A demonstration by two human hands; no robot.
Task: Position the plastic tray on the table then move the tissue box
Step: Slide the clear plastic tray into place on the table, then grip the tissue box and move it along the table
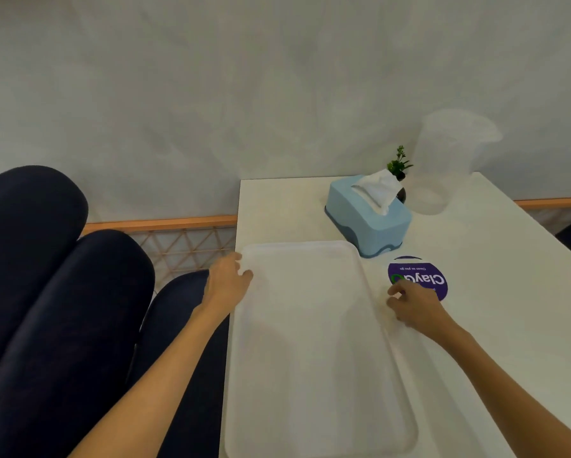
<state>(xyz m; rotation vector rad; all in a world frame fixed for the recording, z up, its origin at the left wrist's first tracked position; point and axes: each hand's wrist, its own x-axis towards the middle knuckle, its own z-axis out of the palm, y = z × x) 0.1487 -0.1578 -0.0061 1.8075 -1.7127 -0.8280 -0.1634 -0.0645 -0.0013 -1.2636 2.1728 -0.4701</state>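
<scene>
The desk (495, 259) carries everything, and the plastic tray (313, 345) lies flat along its left edge, reaching from the near edge toward the middle; its left rim sits right at, perhaps slightly over, that edge. The step in hand looks like the final squaring of the tray. The left hand (226, 284) has its grip pinched on the tray's far-left corner; the right hand (416, 309) rests loosely curled at the right rim, and whether it truly clamps the rim cannot be told. The tissue box (368, 214) stands just beyond the tray's far-right corner, nearly touching. The next move probably calls for letting go and reaching over; open room lies to the right, past the purple sticker (419, 277), while the clear jug (449, 160) crowds the far edge
</scene>
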